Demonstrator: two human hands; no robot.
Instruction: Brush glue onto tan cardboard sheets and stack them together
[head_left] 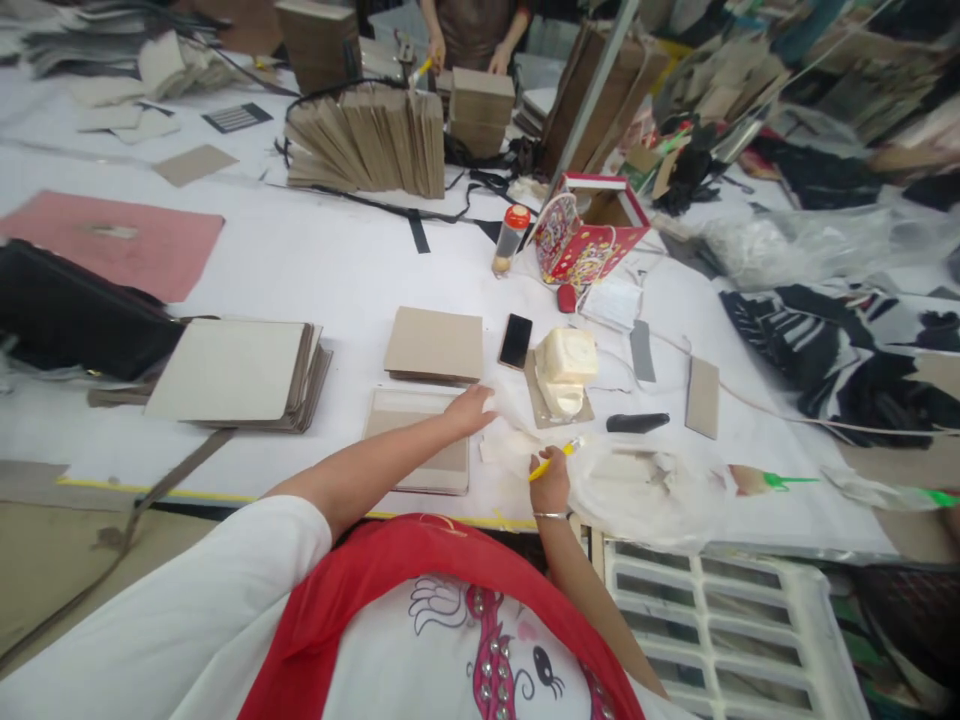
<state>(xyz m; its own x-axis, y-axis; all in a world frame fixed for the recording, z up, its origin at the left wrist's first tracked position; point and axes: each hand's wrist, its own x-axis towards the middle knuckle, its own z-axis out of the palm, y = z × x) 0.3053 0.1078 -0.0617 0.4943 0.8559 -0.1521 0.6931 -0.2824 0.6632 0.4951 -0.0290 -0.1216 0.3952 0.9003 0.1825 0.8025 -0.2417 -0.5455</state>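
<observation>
Red apron point(420, 535): closest thing to the camera, 6 o'clock, over a white shirt point(397, 640). Clock centre is between the wearer's hands.
Panel progress: looks part-way, my guess. One pale-edged panel point(442, 468) lies flat on the worktop point(322, 250) at 9 o'clock, under the left forearm; contact with the arm unclear.
Boards left: short stack point(433, 342) just beyond it, 11 o'clock; thicker stack point(225, 370) well apart, between 9 and 10. Probably some of these are unworked; can't tell which are done.
Left hand point(469, 410): at the panel's far right corner, fingers pointing to 3 o'clock, close together rather than spread. Tips come near a pale thin piece point(502, 450); can't tell if they pinch it.
Right hand point(551, 485): about 4 o'clock, fingers curled round a yellow-handled tool point(553, 460), tip toward 2. Firm hold, by the look of it.
Cream block point(568, 360): 1 o'clock, on a board scrap, untouched.
Phone point(515, 342): 12 o'clock, beside the short stack, not touching.
Plastic-covered dish point(652, 500): between 3 and 4, right next to the right hand.
Co-worker's hands point(499, 60): far off, 12 o'clock, behind stacked boards point(480, 105).
</observation>
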